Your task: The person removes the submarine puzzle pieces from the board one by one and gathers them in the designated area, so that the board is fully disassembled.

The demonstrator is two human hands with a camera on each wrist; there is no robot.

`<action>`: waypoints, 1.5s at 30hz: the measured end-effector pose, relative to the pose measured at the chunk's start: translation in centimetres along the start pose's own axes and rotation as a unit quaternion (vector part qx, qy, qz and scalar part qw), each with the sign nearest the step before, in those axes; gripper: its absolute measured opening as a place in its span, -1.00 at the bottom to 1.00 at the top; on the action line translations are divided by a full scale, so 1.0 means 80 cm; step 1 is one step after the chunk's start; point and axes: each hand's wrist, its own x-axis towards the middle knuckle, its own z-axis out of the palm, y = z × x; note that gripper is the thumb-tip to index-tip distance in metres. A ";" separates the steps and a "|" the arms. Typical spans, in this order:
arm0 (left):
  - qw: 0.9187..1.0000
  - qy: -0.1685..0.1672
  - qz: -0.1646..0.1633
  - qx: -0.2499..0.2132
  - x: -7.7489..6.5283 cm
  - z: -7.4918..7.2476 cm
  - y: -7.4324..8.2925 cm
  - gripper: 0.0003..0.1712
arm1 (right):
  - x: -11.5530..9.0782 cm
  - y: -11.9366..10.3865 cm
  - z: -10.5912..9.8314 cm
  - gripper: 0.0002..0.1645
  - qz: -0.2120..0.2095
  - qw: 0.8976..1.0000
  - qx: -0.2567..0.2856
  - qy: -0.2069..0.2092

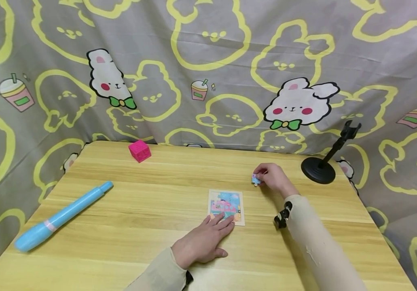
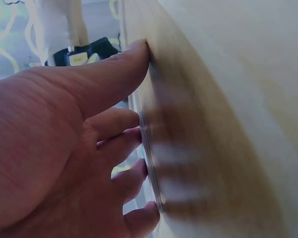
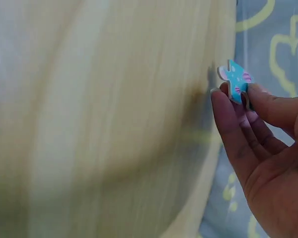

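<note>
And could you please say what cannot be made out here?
Head view: lower part of the pale-framed, rectangular jigsaw puzzle, covered by the bare left hand.
Right wrist view: part of the small blue jigsaw piece, covered by the bare right hand.
Head view: that piece's printed details, too small.
Head view: upper end of the beige right sleeve, cut off by the bottom edge.

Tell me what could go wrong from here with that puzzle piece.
The right hand pinches the small puzzle piece near its edge, so it might slip or twist. The left hand rests partly on the puzzle, covering some of its near side; it could nudge the puzzle or be in the way.
</note>
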 end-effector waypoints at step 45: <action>1.000 0.006 0.009 0.001 0.002 0.001 -0.002 -0.13 | -0.038 -0.073 0.078 -0.71 -0.192 0.964 -0.113 -0.141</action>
